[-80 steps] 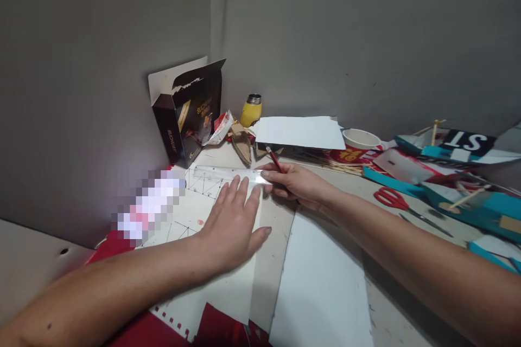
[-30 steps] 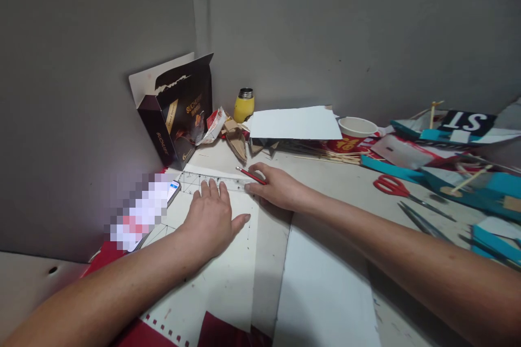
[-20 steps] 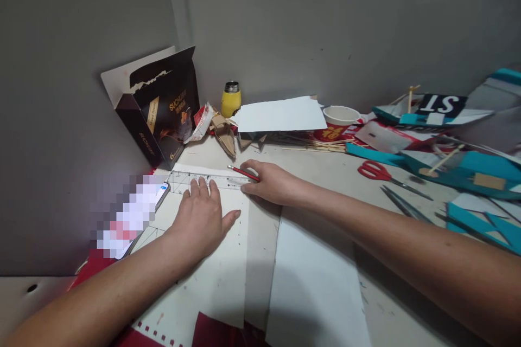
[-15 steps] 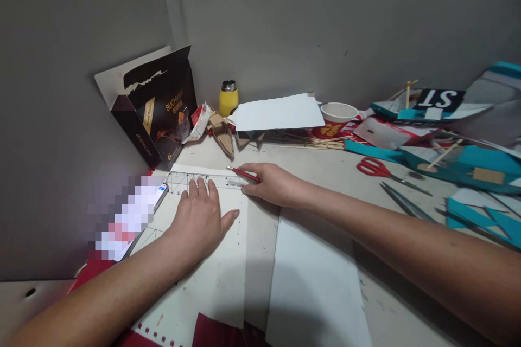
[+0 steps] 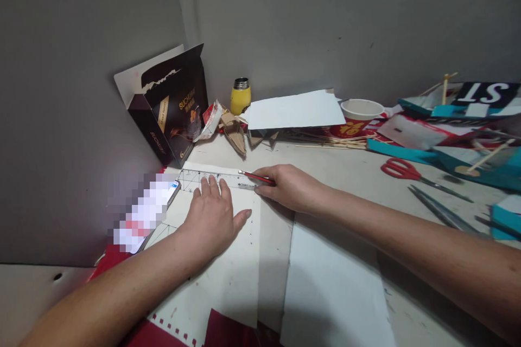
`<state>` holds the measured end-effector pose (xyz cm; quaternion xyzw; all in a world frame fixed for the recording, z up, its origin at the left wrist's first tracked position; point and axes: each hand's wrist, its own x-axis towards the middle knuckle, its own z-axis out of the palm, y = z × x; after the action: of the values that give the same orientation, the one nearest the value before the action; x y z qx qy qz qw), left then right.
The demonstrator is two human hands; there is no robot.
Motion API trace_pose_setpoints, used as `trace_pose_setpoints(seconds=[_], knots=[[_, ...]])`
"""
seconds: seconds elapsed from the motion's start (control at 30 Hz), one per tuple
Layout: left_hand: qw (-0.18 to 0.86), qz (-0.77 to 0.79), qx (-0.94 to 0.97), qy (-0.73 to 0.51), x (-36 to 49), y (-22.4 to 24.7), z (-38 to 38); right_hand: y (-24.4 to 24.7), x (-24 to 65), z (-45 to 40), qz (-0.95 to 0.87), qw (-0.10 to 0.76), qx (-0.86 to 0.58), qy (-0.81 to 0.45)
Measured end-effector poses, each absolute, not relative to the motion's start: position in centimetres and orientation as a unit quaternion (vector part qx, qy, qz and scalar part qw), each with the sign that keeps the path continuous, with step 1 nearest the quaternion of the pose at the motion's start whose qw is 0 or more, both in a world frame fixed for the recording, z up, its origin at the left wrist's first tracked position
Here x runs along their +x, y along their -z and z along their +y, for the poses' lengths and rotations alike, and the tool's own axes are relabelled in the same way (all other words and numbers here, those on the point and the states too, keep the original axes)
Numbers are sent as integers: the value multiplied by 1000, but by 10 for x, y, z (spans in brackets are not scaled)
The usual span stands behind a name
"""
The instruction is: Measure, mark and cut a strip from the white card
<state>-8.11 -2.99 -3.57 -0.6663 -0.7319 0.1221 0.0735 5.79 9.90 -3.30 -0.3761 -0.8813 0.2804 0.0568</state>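
My left hand [image 5: 214, 214] lies flat with fingers spread, its fingertips on a clear ruler [image 5: 189, 180] and the palm over a cream sheet of paper [image 5: 228, 287]. The ruler lies across the top part of that sheet, where thin drawn lines show. My right hand [image 5: 287, 187] is at the ruler's right end, its fingers closed round a red pencil [image 5: 258, 177] that points to the left. A phone [image 5: 148, 214] with a lit, blurred screen lies left of the paper.
Behind stand a dark box [image 5: 175, 114], a yellow bottle [image 5: 241, 98] and a red-and-white cup [image 5: 360, 114]. Red scissors [image 5: 401, 168], a metal tool [image 5: 437, 206] and blue cut pieces [image 5: 507, 222] lie right. A white board [image 5: 334, 287] is under my right forearm.
The whole view has shifted, so things appear farther right. Both hands keep nearly the same places on the ruler and paper, and the pencil is still in my right hand.
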Motion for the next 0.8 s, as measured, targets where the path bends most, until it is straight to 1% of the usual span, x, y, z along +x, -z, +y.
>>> trace_pose_setpoints(seconds=[0.43,0.8], knots=[[48,-739,-660,-127,-81,32,-27,29,56,99,-881,40,-399,-253],[44,-742,-663,-92,-82,33,-27,30,52,113,-884,10,-402,-238]])
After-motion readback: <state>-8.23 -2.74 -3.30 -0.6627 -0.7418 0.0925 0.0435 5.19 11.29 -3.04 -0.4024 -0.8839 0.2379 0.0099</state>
